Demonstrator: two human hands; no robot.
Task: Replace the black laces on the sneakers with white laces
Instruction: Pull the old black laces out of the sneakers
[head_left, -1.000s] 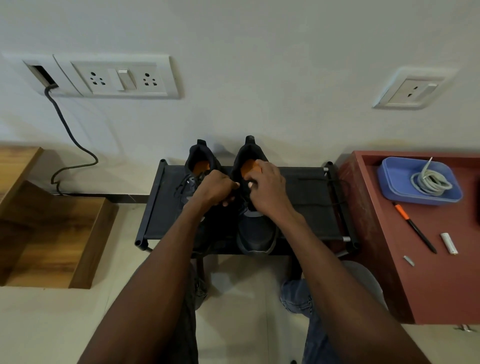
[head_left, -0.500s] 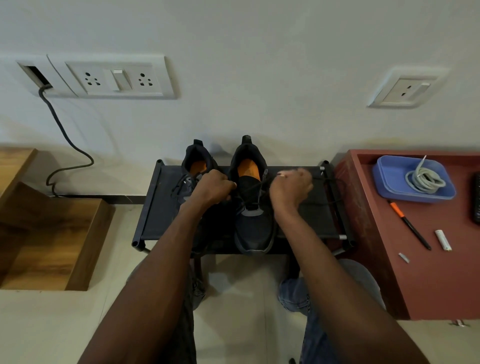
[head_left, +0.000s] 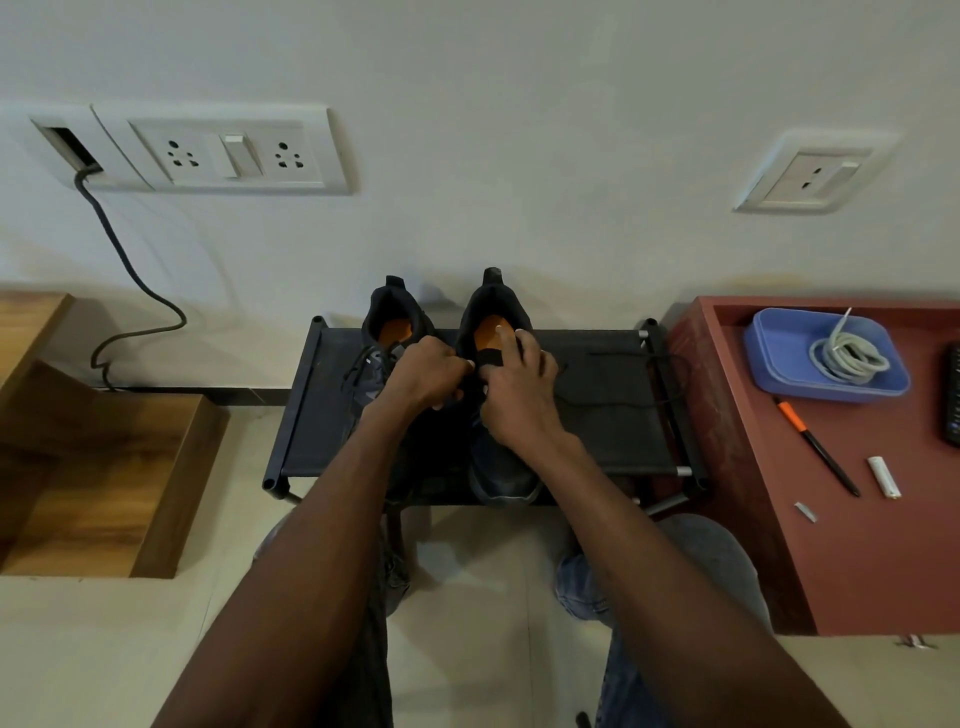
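Observation:
Two black sneakers with orange insoles stand side by side on a black rack (head_left: 613, 436), heels to the wall. The left sneaker (head_left: 390, 321) shows black laces beside my left wrist. My left hand (head_left: 427, 375) is curled and grips the right sneaker (head_left: 503, 475) at its left upper edge. My right hand (head_left: 519, 397) lies over the same shoe, its fingers reaching into the opening and pinching the black tongue (head_left: 489, 358). A loose black lace (head_left: 623, 402) trails over the rack to the right. White laces (head_left: 845, 357) lie coiled in a blue tray (head_left: 769, 364).
A red-brown side table (head_left: 883, 561) at the right carries the tray, an orange-and-black pen (head_left: 818, 448), a small white stick (head_left: 884, 477) and a dark device at the edge. Wooden steps (head_left: 104, 483) stand left. A cable (head_left: 132, 291) hangs from the wall sockets. My knees are below the rack.
My right hand pulled a black lace out to the right, then came back to the right sneaker's tongue. The lace now lies slack on the rack. My left hand stayed put.

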